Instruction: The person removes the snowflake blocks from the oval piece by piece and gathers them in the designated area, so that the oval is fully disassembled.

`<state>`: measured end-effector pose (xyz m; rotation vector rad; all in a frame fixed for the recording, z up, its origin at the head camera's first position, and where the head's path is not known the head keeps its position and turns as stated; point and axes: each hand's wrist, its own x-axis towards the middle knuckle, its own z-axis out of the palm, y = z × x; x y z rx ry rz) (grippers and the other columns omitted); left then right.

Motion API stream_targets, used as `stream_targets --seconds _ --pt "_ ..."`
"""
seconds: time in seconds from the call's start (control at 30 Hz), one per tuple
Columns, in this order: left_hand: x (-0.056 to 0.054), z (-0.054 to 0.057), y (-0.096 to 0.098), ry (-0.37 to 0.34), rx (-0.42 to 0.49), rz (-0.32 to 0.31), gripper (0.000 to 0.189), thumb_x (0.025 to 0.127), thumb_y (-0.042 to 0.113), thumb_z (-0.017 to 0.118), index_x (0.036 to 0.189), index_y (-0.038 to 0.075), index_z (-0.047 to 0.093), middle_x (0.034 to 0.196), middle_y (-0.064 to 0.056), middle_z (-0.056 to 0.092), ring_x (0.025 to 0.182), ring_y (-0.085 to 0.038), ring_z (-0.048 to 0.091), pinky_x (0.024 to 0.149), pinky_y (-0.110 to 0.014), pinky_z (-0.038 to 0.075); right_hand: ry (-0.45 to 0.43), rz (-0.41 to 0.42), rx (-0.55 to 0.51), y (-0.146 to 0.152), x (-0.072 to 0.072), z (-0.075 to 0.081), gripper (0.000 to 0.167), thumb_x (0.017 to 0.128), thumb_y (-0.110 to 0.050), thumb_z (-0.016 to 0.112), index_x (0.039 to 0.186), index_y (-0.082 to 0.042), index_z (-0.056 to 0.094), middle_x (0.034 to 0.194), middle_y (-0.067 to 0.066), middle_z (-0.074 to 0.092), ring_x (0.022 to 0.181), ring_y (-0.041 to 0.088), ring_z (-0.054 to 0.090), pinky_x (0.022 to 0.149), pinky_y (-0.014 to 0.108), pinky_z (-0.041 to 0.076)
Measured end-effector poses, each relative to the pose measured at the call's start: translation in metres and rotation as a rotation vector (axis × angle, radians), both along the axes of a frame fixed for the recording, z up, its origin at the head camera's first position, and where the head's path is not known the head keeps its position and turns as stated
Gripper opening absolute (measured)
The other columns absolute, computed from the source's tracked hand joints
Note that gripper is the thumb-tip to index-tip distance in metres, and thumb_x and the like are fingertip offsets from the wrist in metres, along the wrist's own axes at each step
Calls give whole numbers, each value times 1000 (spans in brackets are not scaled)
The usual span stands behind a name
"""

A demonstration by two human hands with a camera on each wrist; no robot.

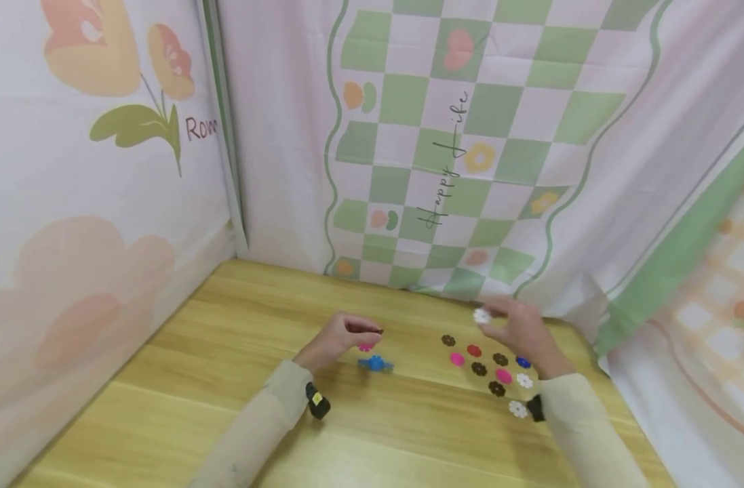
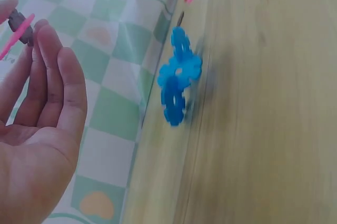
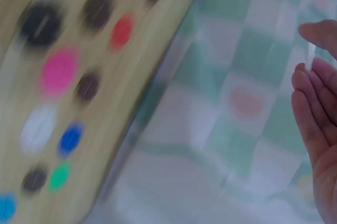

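Observation:
My left hand (image 1: 340, 337) pinches a brown flower-shaped disc (image 2: 15, 20) between thumb and fingertips, and a pink flower-shaped disc (image 2: 11, 42) is slotted crosswise into it. Just below this hand, a blue piece (image 1: 376, 364) made of joined flower-shaped discs lies on the table; the left wrist view shows it with discs set at angles to each other. My right hand (image 1: 523, 332) holds a white flower-shaped disc (image 1: 482, 316) between thumb and fingers, raised over the right side of the table. It appears edge-on in the right wrist view.
Several loose discs lie below my right hand, among them a red disc (image 1: 473, 350), a pink disc (image 1: 503, 375), a brown disc (image 1: 496, 389) and a dark blue disc (image 1: 523, 362). A checked curtain (image 1: 402, 183) hangs along the far edge of the wooden table (image 1: 225, 352).

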<state>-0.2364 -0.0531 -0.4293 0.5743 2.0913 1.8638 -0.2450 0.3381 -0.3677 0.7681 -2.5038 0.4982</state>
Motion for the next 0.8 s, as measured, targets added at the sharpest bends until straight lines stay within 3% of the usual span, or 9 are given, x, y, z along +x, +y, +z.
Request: stream_targets --seconds 0.17,0.27,0.37,0.57,0.8 --pt "0 0 -7 9 -14 13 39 98 31 77 126 5 75 117 -11 79 96 -13 74 98 -36 61 -303 -197 43 88 12 -13 37 88 -20 85 114 4 74 108 26 77 98 43 74 86 61 62" --pt "-2 -1 -7 30 -9 -11 36 98 28 77 124 4 76 111 -7 80 92 -11 74 92 -35 63 -384 -264 56 132 21 -27 41 89 -21 85 114 9 72 107 30 75 96 44 72 85 63 60" --pt "-3 -1 -6 45 0 -34 34 99 23 76 124 1 75 107 -5 80 88 -10 73 86 -32 63 -409 -307 79 160 27 -42 39 88 -21 86 109 9 73 100 27 76 89 39 72 81 61 61" --pt "-2 -2 -7 82 2 -52 32 99 17 75 123 -4 73 108 -12 80 86 -11 73 83 -27 64 -475 -353 65 178 32 -66 37 87 -25 86 104 5 76 96 20 77 86 31 71 78 56 62" --pt "-2 -4 -8 77 -10 -64 33 101 21 74 126 0 73 115 -21 77 91 -12 73 86 -29 63 -609 -393 50 179 33 -72 47 91 -33 82 112 9 73 106 29 75 95 42 73 84 62 60"
